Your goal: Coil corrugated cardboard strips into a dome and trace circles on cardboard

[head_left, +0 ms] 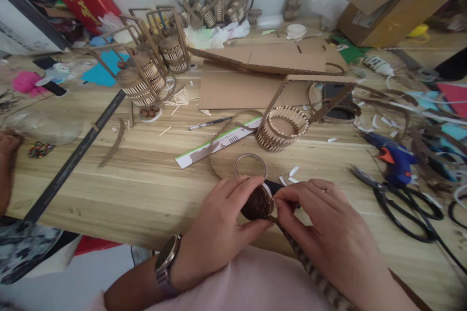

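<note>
My left hand (222, 218) is closed round a tightly rolled coil of brown corrugated cardboard strip (257, 202), held just above the table's near edge. My right hand (321, 223) pinches the loose end of that strip beside the coil; the strip's tail (314, 272) trails down toward my lap. A watch sits on my left wrist (166, 265). Just beyond the hands lie a thin cardboard ring (250, 165) and a long corrugated strip (219, 141) curving across a green-and-white ruler (219, 143).
An open cardboard basket with a handle (282, 126) stands mid-table. Finished lantern-like cardboard pieces (146, 73) stand at back left. Black scissors (401, 204) and a blue glue gun (392, 155) lie to the right. Another person's hand (6, 165) is at the left edge. A black bar (73, 160) lies diagonally.
</note>
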`<state>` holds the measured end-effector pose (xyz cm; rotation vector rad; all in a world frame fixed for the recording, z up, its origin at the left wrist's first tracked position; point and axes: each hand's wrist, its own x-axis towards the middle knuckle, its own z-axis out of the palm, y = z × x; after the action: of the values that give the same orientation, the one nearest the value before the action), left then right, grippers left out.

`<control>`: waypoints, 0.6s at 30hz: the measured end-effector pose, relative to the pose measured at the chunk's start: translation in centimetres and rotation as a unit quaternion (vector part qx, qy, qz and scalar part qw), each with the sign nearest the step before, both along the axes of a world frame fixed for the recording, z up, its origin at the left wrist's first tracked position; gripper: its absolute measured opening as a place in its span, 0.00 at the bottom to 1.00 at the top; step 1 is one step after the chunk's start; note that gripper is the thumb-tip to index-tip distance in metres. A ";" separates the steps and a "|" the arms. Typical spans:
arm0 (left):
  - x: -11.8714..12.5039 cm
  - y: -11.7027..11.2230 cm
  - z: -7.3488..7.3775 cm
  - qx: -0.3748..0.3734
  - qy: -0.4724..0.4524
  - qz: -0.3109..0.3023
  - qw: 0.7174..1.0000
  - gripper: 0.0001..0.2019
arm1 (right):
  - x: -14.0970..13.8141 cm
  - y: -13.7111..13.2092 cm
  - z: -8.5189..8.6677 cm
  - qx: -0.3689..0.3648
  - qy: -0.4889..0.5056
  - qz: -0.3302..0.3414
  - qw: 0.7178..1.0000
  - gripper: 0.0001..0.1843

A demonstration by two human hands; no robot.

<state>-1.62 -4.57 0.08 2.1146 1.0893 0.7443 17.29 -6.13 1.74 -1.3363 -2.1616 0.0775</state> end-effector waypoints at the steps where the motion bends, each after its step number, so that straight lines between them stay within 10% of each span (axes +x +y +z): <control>1: 0.0 0.0 0.1 -0.003 0.001 -0.006 1.000 0.26 | 0.2 0.2 -0.1 -0.005 -0.002 -0.008 1.000 0.10; 11: -0.3 -0.2 -0.1 -0.018 0.018 0.010 1.000 0.38 | 5.4 1.9 -3.9 -0.026 -0.047 -0.267 0.962 0.12; 18: 0.0 -0.3 0.0 -0.031 0.010 0.011 0.999 0.33 | 8.8 1.3 -5.8 0.023 -0.116 -0.281 0.952 0.13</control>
<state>-1.62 -4.87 0.08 2.0657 1.1344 0.6926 26.12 -4.88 -4.05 -1.9587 -1.8590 -0.3696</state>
